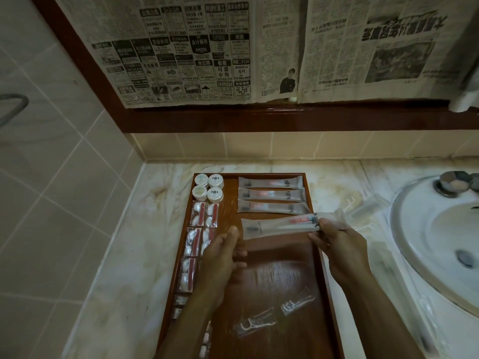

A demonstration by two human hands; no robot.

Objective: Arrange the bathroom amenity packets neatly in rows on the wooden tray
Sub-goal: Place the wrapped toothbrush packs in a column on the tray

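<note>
Frosted packet (278, 227) in right hand (337, 244)

Your wooden tray (309, 203) runs lengthwise through the lower centre of the frame. Three long translucent packets (270, 195) lie in a row at its upper right; a fourth (281, 226) is tilted just below them. Four round white tubs (209, 187) sit upper left, cotton packets (199, 229) in a column beneath, floss-pick sachets (274, 313) loose lower centre.
</note>
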